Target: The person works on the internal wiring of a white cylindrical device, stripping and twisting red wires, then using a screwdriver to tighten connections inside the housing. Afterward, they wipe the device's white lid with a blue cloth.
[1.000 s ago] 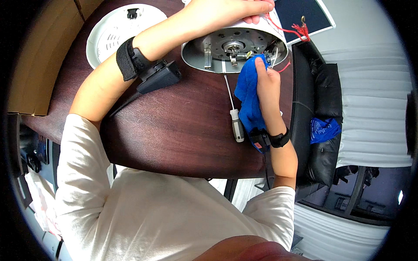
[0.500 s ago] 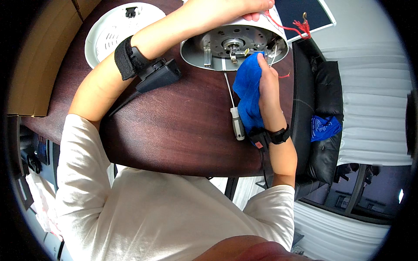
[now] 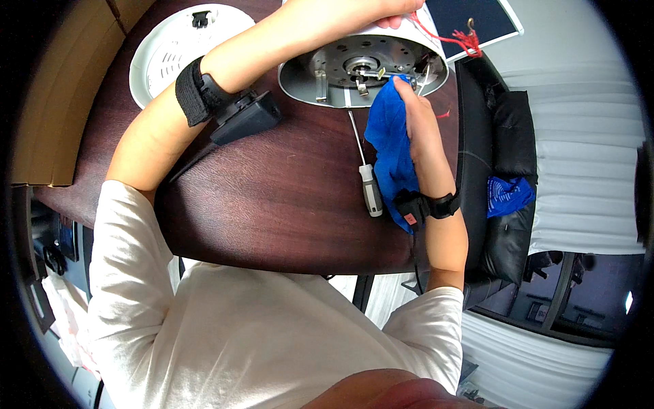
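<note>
A white appliance housing (image 3: 431, 28), which looks like a rice cooker body, lies on its side. Its open underside shows a metal plate (image 3: 334, 63) with holes, brackets and a central fitting. My left hand (image 3: 388, 9) reaches across and grips the housing's upper side, partly cut off by the top edge. A blue cloth (image 3: 390, 136) hangs from my right hand (image 3: 421, 121), whose closed fingers press it against the brackets inside the rim. Red cords (image 3: 449, 42) trail from the housing. Just left of the cloth lies a screwdriver (image 3: 370, 191), its tip toward the housing.
A round white cover (image 3: 153, 51) with slots lies at the far left of the dark wooden table (image 3: 272, 198). Cardboard (image 3: 51, 116) stands along the left side. Right of the table is a black sofa (image 3: 511, 136) bearing another blue cloth (image 3: 509, 196). Black devices are strapped to both wrists.
My right hand has shifted slightly up and left with the cloth at the brackets. The view has moved a little; my left hand keeps its hold on the housing.
</note>
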### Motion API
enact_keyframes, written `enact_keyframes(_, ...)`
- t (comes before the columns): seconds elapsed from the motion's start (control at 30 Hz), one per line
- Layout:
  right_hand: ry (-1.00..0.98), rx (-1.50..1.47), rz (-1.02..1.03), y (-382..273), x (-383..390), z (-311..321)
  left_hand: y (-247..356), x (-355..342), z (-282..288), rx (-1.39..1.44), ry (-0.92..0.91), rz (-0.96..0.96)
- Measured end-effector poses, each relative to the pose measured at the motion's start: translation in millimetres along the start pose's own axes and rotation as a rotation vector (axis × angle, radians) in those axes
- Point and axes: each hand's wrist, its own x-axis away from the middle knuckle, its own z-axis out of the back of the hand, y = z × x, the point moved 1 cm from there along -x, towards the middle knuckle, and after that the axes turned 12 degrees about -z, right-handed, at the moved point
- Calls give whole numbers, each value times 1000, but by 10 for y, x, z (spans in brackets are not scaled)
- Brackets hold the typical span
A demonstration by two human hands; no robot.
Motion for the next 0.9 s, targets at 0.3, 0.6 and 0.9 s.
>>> enact_keyframes(0.3,-24,-194,56,79,85,-97,-22,5,25,75,-24,-46)
enact_keyframes(0.6,67,1,281,188,1,-65,-25,-1,8,93,-33,-30)
enact_keyframes(0.9,-120,63,323,343,218,-172,8,-12,10,-28,3,75)
